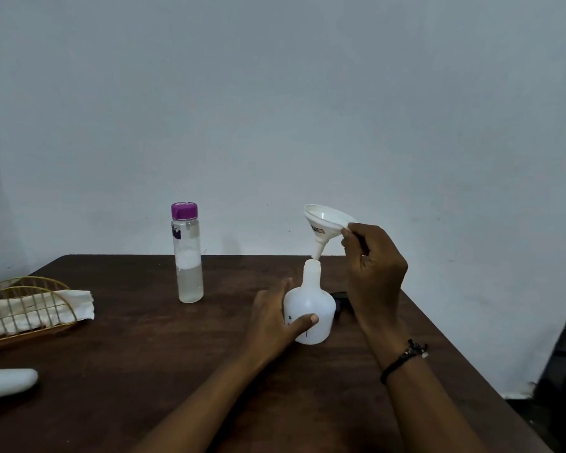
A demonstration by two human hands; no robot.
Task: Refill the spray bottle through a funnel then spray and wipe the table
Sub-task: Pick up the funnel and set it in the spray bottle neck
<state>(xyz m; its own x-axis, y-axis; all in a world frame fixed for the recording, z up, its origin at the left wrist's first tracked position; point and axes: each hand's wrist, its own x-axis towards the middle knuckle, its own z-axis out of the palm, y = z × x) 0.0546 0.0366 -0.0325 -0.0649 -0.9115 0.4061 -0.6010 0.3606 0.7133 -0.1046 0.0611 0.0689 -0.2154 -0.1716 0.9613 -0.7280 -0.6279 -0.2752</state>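
A white spray bottle body (314,302), with its head off and neck open, stands on the dark wooden table (151,348). My left hand (275,318) grips its lower part, thumb across the front. My right hand (373,266) pinches the rim of a white funnel (324,223), tilted, with its spout just above the bottle's neck and not inside it. A clear bottle with a purple cap (187,253), about half full of clear liquid, stands to the left near the table's back edge.
A gold wire holder with white napkins (30,308) sits at the table's left edge. A white rounded object (7,384) lies at the front left. Something black (340,300) lies behind the spray bottle. A wall runs behind the table.
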